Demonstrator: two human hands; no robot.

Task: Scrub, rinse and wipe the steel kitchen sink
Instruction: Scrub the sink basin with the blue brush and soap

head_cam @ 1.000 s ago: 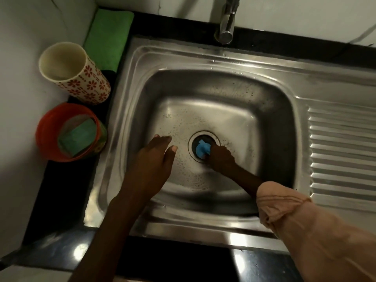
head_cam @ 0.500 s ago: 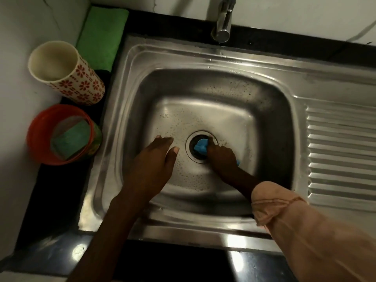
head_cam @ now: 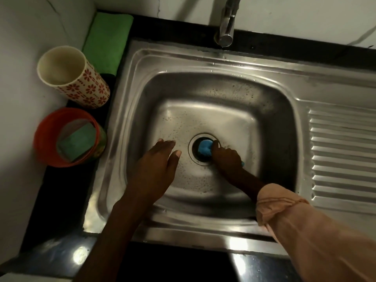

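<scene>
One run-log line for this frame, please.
scrub | right hand presses blue scrubber into drain | left hand open, in basin

The sink (head_cam: 130, 110) sat in the countertop (head_cam: 61, 190), with the tap (head_cam: 225, 27) behind the basin and the drainboard (head_cam: 341, 155) to its right. Left of the sink stood a patterned cup (head_cam: 81, 86); a folded cloth (head_cam: 105, 37) lay behind it and a tub (head_cam: 46, 137) holding a sponge (head_cam: 77, 141) stood in front. In the basin, the right hand (head_cam: 225, 157) held a scrubber (head_cam: 204, 148) on the drain (head_cam: 196, 139), and the left hand (head_cam: 154, 169) was just left of the drain.
</scene>
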